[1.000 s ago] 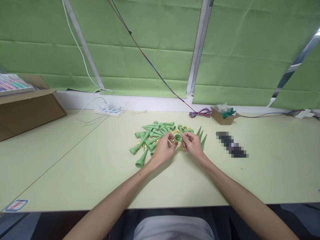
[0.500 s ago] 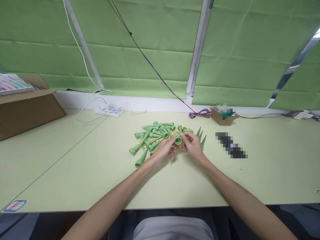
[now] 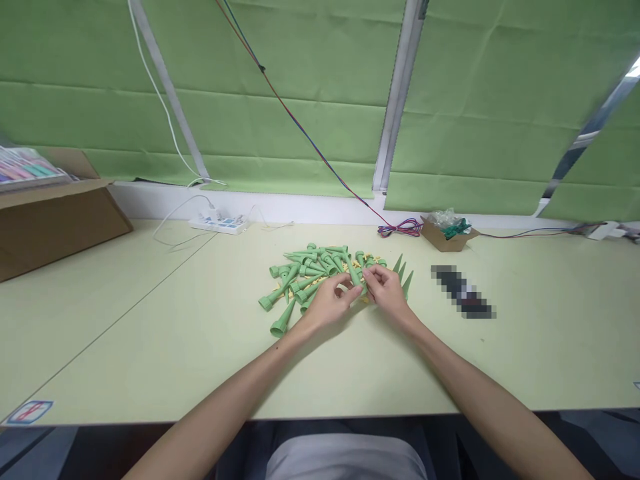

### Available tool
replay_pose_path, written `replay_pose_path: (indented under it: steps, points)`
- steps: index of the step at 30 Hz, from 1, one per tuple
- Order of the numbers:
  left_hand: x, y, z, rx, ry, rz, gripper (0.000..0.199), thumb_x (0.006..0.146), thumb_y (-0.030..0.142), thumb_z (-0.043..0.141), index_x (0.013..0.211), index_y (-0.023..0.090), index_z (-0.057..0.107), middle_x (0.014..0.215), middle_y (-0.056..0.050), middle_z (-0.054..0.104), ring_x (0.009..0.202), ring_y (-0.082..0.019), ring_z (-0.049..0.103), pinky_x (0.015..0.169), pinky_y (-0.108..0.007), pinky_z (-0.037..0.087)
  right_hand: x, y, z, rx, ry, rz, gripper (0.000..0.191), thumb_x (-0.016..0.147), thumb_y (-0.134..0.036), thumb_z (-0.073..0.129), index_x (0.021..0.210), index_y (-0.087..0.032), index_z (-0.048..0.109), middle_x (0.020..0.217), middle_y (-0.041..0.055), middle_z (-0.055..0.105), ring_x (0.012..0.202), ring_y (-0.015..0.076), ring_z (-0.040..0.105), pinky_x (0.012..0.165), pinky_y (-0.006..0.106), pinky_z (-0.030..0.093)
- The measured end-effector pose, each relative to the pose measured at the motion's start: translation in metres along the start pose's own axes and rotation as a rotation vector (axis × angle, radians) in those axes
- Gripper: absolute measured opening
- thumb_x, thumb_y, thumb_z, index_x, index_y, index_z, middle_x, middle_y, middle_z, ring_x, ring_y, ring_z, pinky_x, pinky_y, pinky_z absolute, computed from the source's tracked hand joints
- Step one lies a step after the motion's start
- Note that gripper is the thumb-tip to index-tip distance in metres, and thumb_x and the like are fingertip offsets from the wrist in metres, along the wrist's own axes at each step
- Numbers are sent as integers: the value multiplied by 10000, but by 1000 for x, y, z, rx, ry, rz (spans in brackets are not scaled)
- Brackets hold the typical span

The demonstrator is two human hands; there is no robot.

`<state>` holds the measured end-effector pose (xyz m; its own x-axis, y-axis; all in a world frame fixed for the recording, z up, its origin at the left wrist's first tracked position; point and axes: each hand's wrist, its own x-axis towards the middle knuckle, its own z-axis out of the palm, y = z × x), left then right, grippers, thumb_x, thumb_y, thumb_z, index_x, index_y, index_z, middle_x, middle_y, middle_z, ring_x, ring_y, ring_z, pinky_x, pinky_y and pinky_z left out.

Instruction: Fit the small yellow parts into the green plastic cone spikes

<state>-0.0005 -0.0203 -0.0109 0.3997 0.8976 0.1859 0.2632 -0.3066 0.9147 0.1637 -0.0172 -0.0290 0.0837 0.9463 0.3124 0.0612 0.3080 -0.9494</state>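
Note:
My left hand [image 3: 331, 299] has its thumb and fingers closed around a green cone-shaped piece [image 3: 353, 272], whose narrow end points up and away. Close on the right, the fingers of my right hand [image 3: 383, 288] are pinched at the lower end of the same piece; whether they also hold something small is hidden. Behind and left of my hands is a pile of green cones [image 3: 310, 267], with small yellow pieces [image 3: 369, 258] among them. Several green spikes [image 3: 407, 283] stick out beyond my right hand.
A cardboard box [image 3: 60, 223] sits at the far left, near a white power strip [image 3: 220, 223]. Bundled wire [image 3: 400, 228] and a small box [image 3: 447, 239] with green and clear material lie at the back. A pixelated dark object [image 3: 463, 292] is on the right.
The green piece in my hands has turned from facing me with its round opening to lying lengthwise, narrow end away. My left hand's fingers have shifted around it.

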Motion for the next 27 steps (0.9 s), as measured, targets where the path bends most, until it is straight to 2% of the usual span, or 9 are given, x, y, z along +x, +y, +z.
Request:
replay_pose_path:
  steps: [3, 5, 9, 13, 18, 27]
  points:
    - [2, -5, 1, 152, 91, 84, 251, 860, 416, 659, 783, 182, 610, 914, -48, 637, 728, -159, 567, 673, -290, 473, 0, 0, -1, -17, -15, 6, 482, 801, -656, 696, 643, -241, 510, 449, -58, 412, 393, 116, 354, 425, 285, 254]
    - [3, -8, 1, 203, 108, 103, 202, 859, 381, 667, 824, 182, 650, 925, -56, 629, 750, -172, 576, 689, -300, 484, 0, 0, -1, -26, -18, 7, 472, 806, -640, 698, 639, -241, 511, 443, -57, 419, 388, 114, 349, 430, 287, 255]
    - [4, -13, 0, 260, 115, 118, 163, 871, 339, 674, 885, 177, 693, 908, -54, 603, 738, -181, 590, 689, -316, 491, 0, 1, -1, -28, -10, 15, 471, 799, -639, 706, 631, -240, 521, 435, -59, 418, 383, 117, 357, 428, 284, 256]
    - [3, -17, 1, 315, 147, 213, 102, 893, 249, 654, 936, 176, 711, 957, -55, 616, 698, -155, 580, 688, -309, 492, 1, 4, -1, -17, -20, 39, 481, 788, -648, 718, 625, -239, 523, 434, -62, 409, 387, 117, 358, 427, 275, 253]
    - [2, -22, 2, 330, 169, 317, 219, 911, 157, 627, 1091, 198, 744, 1074, -64, 635, 643, -108, 560, 685, -296, 508, 2, 5, 0, 21, -30, 60, 479, 775, -656, 723, 630, -239, 537, 432, -68, 397, 386, 111, 326, 427, 273, 272]
    - [7, -22, -3, 365, 233, 367, 294, 904, 86, 615, 1104, 227, 779, 1065, -63, 618, 689, -108, 571, 655, -268, 513, 0, 7, 2, -58, -61, 19, 516, 821, -704, 653, 669, -225, 537, 477, -57, 410, 435, 121, 371, 452, 268, 290]
